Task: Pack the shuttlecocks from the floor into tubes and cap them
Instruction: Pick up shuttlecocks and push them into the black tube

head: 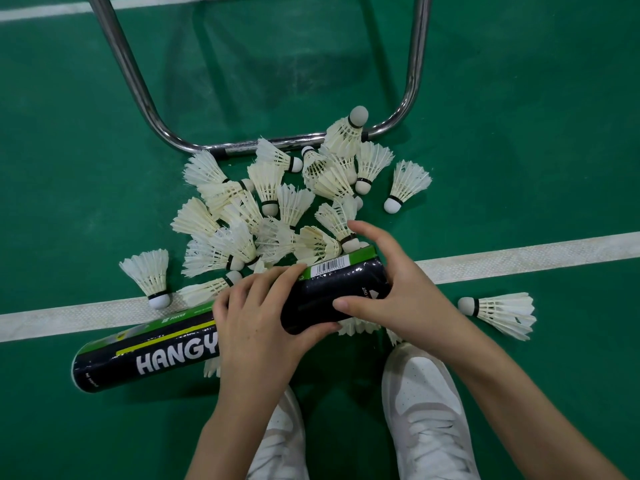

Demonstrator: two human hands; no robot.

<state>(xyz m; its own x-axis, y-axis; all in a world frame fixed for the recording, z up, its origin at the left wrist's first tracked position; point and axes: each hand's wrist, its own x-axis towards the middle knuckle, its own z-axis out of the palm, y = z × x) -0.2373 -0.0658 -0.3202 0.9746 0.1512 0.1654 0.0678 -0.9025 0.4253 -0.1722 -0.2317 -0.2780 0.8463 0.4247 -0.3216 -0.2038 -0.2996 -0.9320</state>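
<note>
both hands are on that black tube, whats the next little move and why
Probably free the right hand to pick up the nearest shuttlecock and feed it into the tube. Both hands grip this tube; the left hand alone could steady it. Its far end sits at the edge of the pile, and many shuttlecocks lie loose on the floor. A second tube lies beside it.

Your hands [263, 327] hold the tube [332, 292] just before the shuttlecock pile [270, 209]; behind the pile stands the frame [138, 84], and your shoes [426, 410] are below.
</note>
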